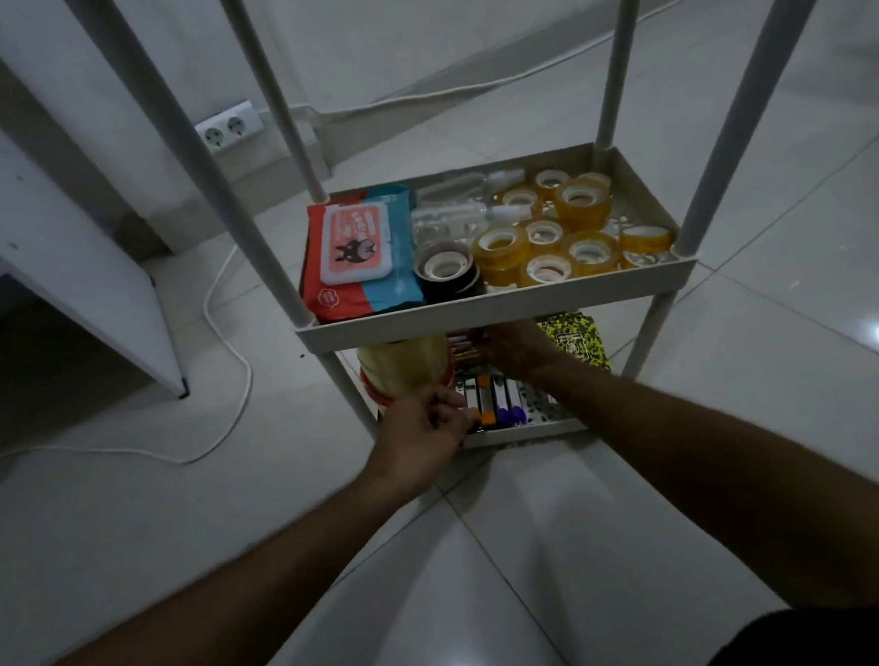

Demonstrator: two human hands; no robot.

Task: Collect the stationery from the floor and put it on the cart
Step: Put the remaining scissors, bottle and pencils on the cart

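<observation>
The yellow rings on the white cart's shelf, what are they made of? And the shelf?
The yellow see-through tape rolls look like glossy clear plastic film wound on white cores, probably card. The white cart shelf looks like matte moulded plastic, though painted metal is possible.

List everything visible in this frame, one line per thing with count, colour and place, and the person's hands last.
cart: one, white, on the tiled floor, two trays in view
wet wipes pack: one, red and blue, upper tray, left end
black tape roll: one, black, upper tray, beside the wipes
clear tape rolls: about ten, amber, upper tray, right half
clear bottles: apparently two, transparent, upper tray, lying at the back
large tape roll: one, yellowish with red rim, lower tray, left
markers: several, mixed colours, lower tray, middle
notebook: one, yellow and black speckled, lower tray, right
wall socket: one double, white, on the wall
cable: one, white, across the floor
left hand: grip on a marker end, lower tray front
right hand: reaching among the markers, grip hidden
</observation>
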